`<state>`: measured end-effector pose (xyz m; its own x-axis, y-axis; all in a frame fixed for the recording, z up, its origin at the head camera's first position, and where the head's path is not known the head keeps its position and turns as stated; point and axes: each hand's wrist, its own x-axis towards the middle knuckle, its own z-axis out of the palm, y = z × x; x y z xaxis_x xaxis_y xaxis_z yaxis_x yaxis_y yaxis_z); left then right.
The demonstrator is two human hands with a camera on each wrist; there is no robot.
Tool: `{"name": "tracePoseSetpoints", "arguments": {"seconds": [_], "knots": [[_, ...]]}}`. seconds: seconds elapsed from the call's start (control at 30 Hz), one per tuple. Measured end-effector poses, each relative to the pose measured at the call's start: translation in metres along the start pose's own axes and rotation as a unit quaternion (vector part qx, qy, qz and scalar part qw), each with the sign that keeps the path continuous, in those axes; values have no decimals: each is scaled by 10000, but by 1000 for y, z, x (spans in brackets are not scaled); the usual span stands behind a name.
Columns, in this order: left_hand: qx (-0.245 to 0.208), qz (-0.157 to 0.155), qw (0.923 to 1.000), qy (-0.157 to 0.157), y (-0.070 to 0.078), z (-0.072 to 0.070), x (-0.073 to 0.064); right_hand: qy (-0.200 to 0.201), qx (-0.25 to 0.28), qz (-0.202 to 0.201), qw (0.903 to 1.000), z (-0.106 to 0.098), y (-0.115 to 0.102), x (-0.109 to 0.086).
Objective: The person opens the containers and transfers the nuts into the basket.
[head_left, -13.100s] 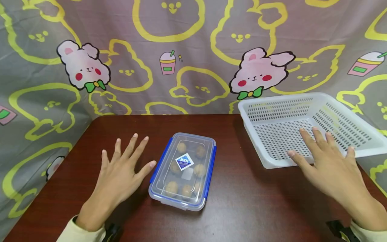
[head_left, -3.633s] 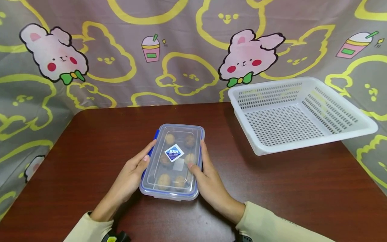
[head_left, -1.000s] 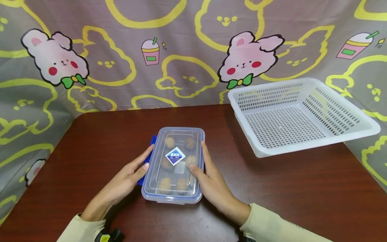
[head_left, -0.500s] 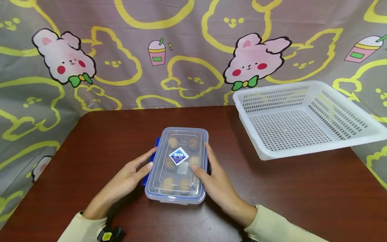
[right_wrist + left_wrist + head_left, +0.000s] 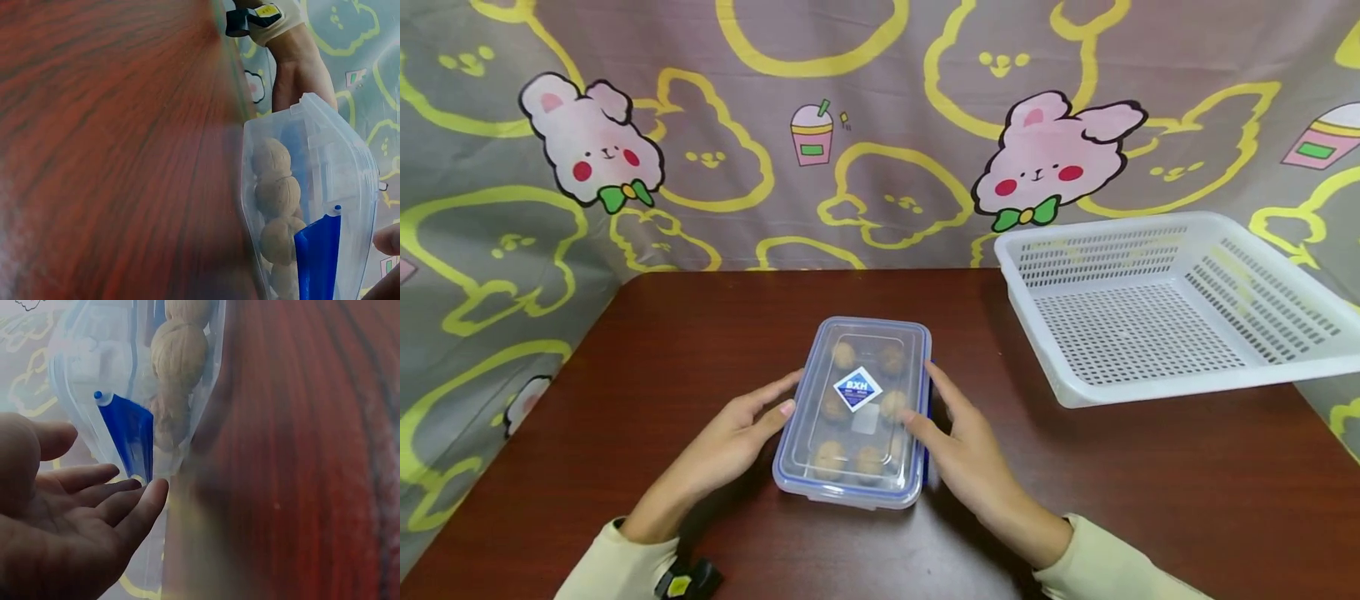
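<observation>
A clear plastic food container [image 5: 850, 333] with a blue-edged lid and diamond label stands on the table between both hands. Several walnuts [image 5: 278, 195] show through its wall. My left hand [image 5: 730, 435] lies along the left side, fingers loosely extended. In the left wrist view its fingertips are right at a blue latch [image 5: 132, 434] that hangs away from the wall. The thumb of my right hand [image 5: 970, 458] rests on the lid while its fingers lie along the right side. That side's blue latch [image 5: 320, 256] stands out from the wall in the right wrist view.
A white perforated plastic basket [image 5: 1060, 367] sits at the back right of the dark red wooden table [image 5: 730, 312]. Behind the table hangs a patterned cloth [image 5: 880, 108] with cartoon rabbits. A black strapped device [image 5: 688, 579] is on the left wrist.
Thirteen seconds ago both hands were spread apart and the side latches lay against the container. Since half a second ago, blue shows beyond the right edge. The left latch has dropped from head view.
</observation>
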<state>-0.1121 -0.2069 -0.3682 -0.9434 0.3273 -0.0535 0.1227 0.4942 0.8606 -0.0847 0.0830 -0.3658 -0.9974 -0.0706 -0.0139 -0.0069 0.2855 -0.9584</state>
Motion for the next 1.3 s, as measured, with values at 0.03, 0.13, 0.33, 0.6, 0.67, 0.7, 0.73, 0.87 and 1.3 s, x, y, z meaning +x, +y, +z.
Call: {"name": "tracePoseSetpoints", "arguments": {"seconds": [0.03,0.13,0.33,0.6,0.67,0.7,0.73,0.87,1.3], "knots": [[-10,-18,10000,23,1,1,0,-7,30,-59,10000,-1,0,0],[-59,-61,9999,104,3,2,0,34,29,-244,9997,-5,1,0],[13,-118,9995,303,7,4,2,182,-67,-209,9996,-8,-1,2],[134,-158,9984,520,10,8,2,185,12,95,9998,-10,-3,1],[196,-110,9981,570,11,8,1,212,-38,60,9997,-10,-3,2],[236,-100,9979,594,11,8,1,221,-52,44,9997,-10,-3,2],[269,-94,9977,622,12,8,0,219,-56,37,9997,-10,-3,2],[294,-150,9971,684,14,8,-1,170,-17,51,9998,-10,-5,4],[-413,-407,9964,623,22,5,-3,84,22,23,10000,-10,-9,10]]}}
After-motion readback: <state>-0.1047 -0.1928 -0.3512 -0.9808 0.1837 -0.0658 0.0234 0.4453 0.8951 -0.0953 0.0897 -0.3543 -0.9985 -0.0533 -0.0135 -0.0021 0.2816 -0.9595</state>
